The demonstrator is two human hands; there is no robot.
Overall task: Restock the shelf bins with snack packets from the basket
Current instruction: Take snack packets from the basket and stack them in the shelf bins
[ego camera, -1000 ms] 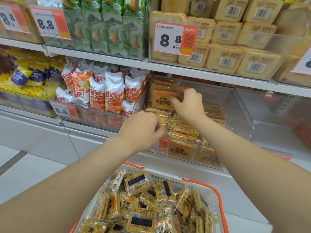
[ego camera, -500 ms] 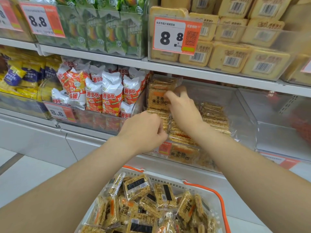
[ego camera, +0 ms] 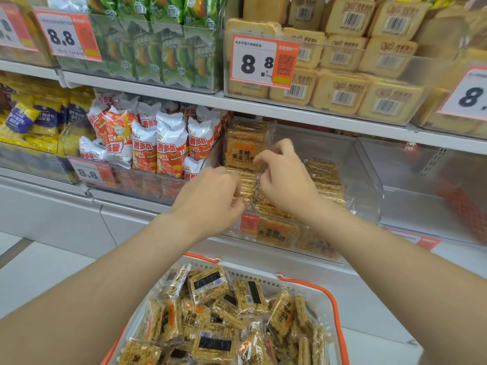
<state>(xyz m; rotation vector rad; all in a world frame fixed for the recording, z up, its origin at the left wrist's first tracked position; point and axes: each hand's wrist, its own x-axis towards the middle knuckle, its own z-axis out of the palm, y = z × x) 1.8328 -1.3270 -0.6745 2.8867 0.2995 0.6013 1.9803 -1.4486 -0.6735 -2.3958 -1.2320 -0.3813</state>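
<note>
A clear plastic shelf bin (ego camera: 369,191) holds golden rice-crisp snack packets (ego camera: 324,177) stacked flat, with one packet (ego camera: 242,151) standing upright at its back left. My left hand (ego camera: 210,196) reaches into the bin's front left, fingers curled onto packets (ego camera: 247,183) in the stack. My right hand (ego camera: 284,175) is beside it, fingers bent and pinching at the upright packet's lower right edge. Below, a white basket with an orange rim (ego camera: 332,299) is full of several more of the same packets (ego camera: 210,285).
Left of the bin stand red-and-white snack bags (ego camera: 168,148) in their own bin. To the right a clear bin (ego camera: 434,196) shows no packets. The shelf above carries green packets (ego camera: 158,43) and yellow cake packs (ego camera: 342,90) behind price tags.
My right hand has drawn back a little from the upright packet toward the stack. My left hand has stayed at the bin's front left. The view has tilted slightly.
</note>
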